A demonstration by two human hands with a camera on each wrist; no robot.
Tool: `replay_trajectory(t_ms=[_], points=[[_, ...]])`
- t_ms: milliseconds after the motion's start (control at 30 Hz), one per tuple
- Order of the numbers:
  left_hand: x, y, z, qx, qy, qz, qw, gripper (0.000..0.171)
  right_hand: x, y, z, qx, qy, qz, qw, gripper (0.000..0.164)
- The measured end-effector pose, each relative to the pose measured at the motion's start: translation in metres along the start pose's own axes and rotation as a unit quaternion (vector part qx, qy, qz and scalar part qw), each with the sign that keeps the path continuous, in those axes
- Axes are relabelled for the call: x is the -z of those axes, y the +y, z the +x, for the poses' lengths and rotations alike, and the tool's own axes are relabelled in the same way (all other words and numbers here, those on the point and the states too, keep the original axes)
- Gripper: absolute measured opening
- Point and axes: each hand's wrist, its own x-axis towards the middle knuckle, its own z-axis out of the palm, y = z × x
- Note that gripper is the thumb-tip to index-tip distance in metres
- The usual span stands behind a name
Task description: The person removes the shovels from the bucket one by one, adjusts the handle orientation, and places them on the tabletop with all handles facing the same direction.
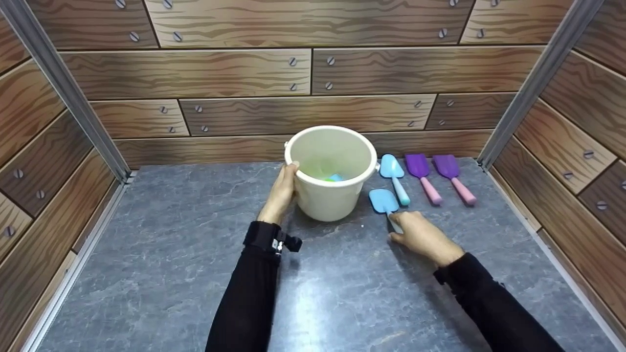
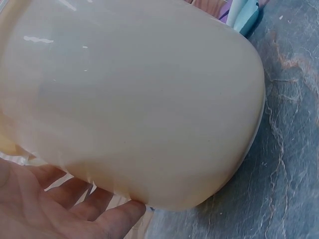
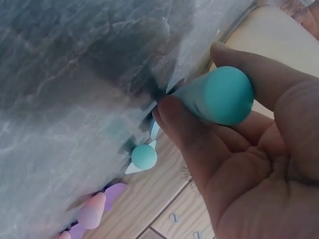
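Observation:
A cream bucket point(image 1: 328, 203) stands upright near the back wall. My left hand point(image 1: 279, 194) holds its left side, thumb at the rim and fingers point(image 2: 89, 204) against the outer wall. Something blue point(image 1: 335, 178) and something green show at the bottom inside. To the bucket's right, my right hand point(image 1: 421, 236) grips the handle point(image 3: 227, 95) of a light-blue toy shovel point(image 1: 383, 200) between thumb and fingers. The shovel's blade points toward the back, close over the table beside the bucket.
Right of the bucket lie a second light-blue shovel point(image 1: 391, 167) with a turquoise handle and two purple shovels point(image 1: 417, 166) with pink handles, in a row. The grey marbled tabletop point(image 1: 171, 254) is bounded by wood-patterned walls point(image 1: 303, 115) at back and sides.

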Motion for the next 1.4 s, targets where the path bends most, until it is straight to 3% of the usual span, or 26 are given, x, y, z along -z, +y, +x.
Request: replay_trajectory(t_ms=[100, 167, 267, 433, 767, 933, 1067, 1200, 1400], points=[[0.0, 0.0, 0.001, -0.003, -0.002, -0.005, 1.0, 0.076, 0.006, -0.003, 0.002, -0.015, -0.012, 0.017, 1.0, 0.02], [0.0, -0.001, 0.001, -0.006, -0.003, -0.009, 0.9999, 0.077, 0.012, -0.006, 0.005, -0.027, -0.012, 0.027, 0.999, 0.035], [-0.001, -0.001, 0.001, -0.008, -0.004, -0.009, 0.9999, 0.077, 0.021, -0.01, 0.009, -0.027, 0.011, 0.03, 0.999, 0.057], [-0.001, -0.001, 0.001, -0.004, -0.007, -0.009, 0.9999, 0.079, 0.034, -0.018, 0.018, -0.028, 0.068, 0.062, 0.995, 0.063], [-0.001, -0.001, 0.001, -0.009, -0.014, -0.023, 0.9996, 0.08, 0.041, -0.035, 0.04, -0.072, 0.146, 0.184, 0.969, 0.07], [-0.001, -0.001, 0.0, 0.001, -0.005, -0.025, 0.9997, 0.076, 0.034, -0.043, 0.05, -0.078, 0.158, 0.239, 0.955, 0.069], [-0.002, 0.001, -0.001, 0.001, 0.003, -0.023, 0.9997, 0.074, 0.027, -0.05, 0.059, -0.083, 0.165, 0.3, 0.936, 0.07], [-0.002, 0.003, -0.001, 0.01, 0.011, -0.024, 0.9996, 0.076, 0.02, -0.057, 0.067, -0.094, 0.154, 0.38, 0.907, 0.075], [-0.004, 0.009, -0.003, 0.031, 0.015, 0.0, 0.9994, 0.079, 0.012, -0.066, 0.078, -0.134, 0.089, 0.541, 0.825, 0.093]])
